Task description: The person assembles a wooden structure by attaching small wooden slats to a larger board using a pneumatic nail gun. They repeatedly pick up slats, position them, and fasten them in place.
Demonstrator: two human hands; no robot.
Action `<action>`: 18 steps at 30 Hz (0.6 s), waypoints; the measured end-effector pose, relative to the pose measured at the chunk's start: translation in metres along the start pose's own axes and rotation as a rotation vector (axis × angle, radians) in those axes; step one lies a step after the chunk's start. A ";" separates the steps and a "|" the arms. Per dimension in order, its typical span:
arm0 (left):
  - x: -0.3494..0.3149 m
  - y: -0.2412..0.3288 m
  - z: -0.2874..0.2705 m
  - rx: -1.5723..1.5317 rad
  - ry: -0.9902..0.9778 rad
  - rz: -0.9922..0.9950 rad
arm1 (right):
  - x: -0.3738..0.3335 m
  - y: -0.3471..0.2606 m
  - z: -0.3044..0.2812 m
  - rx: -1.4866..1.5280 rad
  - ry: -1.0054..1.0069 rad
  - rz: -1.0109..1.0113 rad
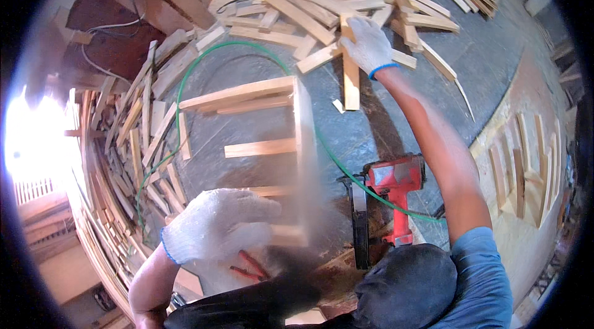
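My right hand [369, 44], in a white glove with a blue cuff, reaches to the far pile and closes round a short wooden slat [351, 85] that points toward me. My left hand [219, 225], gloved the same way, is over the near end of a wooden frame [297, 119]. Its fingers are smeared by motion, so their grip cannot be made out. The frame has a long rail with several crosspieces [260, 148] running left from it; its near part is blurred. A red and black nail gun [396, 193] lies to the right of the frame.
A heap of loose wood pieces [309, 7] covers the far floor. More offcuts [133, 137] crowd the left side. A green air hose [185, 81] loops round the frame to the nail gun. Red-handled pliers [250, 267] lie near my left hand. Upright slats [520, 174] stand at right.
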State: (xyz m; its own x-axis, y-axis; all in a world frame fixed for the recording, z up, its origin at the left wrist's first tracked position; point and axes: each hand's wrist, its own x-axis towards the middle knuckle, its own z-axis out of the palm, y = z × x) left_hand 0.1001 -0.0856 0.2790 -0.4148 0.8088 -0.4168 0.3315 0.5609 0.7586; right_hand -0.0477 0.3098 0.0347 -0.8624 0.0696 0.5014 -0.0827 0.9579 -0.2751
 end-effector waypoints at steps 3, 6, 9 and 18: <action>-0.002 0.000 0.007 -0.028 0.053 -0.077 | 0.031 -0.016 0.024 -0.103 -0.112 -0.030; -0.008 0.000 0.018 -0.057 0.083 -0.127 | 0.047 -0.030 0.038 -0.201 -0.196 0.000; -0.011 0.002 0.027 -0.025 0.073 -0.160 | 0.047 -0.060 0.035 -0.211 -0.332 0.057; 0.014 0.003 0.022 -0.095 0.113 -0.329 | 0.057 -0.012 0.043 0.021 -0.240 0.110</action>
State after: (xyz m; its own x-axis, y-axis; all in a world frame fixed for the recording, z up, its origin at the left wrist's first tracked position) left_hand 0.1142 -0.0686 0.2639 -0.5793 0.5601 -0.5922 0.0866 0.7647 0.6385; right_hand -0.1176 0.2908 0.0316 -0.9602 0.1027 0.2597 0.0102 0.9422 -0.3350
